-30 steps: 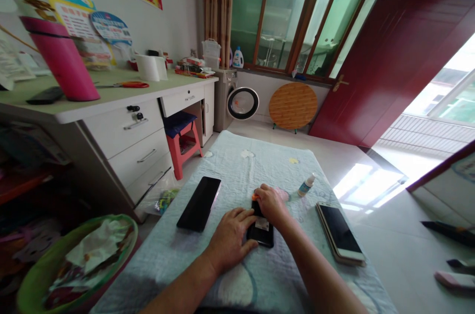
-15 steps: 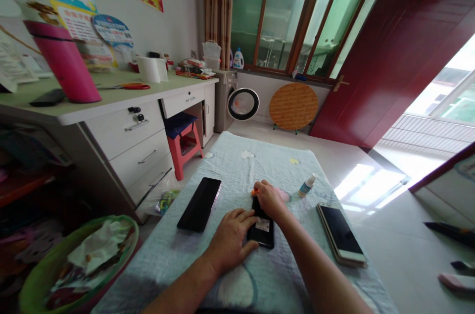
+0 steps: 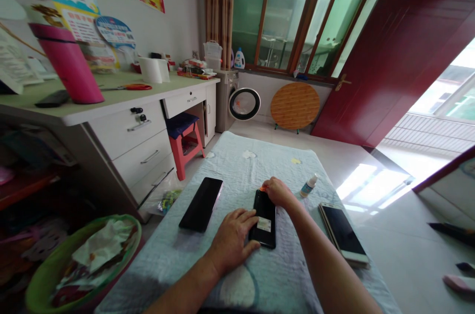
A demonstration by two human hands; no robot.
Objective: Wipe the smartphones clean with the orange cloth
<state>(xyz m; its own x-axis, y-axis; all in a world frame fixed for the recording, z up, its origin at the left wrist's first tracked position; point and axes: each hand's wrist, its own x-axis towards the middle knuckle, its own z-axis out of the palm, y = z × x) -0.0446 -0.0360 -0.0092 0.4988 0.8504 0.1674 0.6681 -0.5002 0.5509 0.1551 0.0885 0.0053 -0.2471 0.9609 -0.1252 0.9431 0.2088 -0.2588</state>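
Observation:
A black phone (image 3: pixel 266 235) with a pale label on its surface lies on the light-blue quilted cloth (image 3: pixel 252 155). My left hand (image 3: pixel 232 237) steadies its left edge, fingertips on top and thumb low along the side. At the phone's upper right corner, my right hand (image 3: pixel 276 191) is closed with a small orange piece (image 3: pixel 262 188) pinched in its fingers; what kind of thing it is, I cannot make out. Left of my hands rests another black phone (image 3: pixel 201 204), screen dark. To the right stand a small spray bottle (image 3: pixel 308 186) and a pale-framed phone (image 3: pixel 343 232), seemingly stacked on another flat thing.
A green-rimmed bin (image 3: pixel 35 274) full of waste stands at the lower left, below a white desk (image 3: pixel 129 140) with drawers. Under the desk is a red stool (image 3: pixel 181 155). Behind are a washing machine (image 3: pixel 224 91) with its round door ajar and a round wooden tabletop (image 3: pixel 295 105).
My right hand has moved a little to the right with the orange piece, across the phone's top end, uncovering more of the phone. My left hand stays on the phone's left edge.

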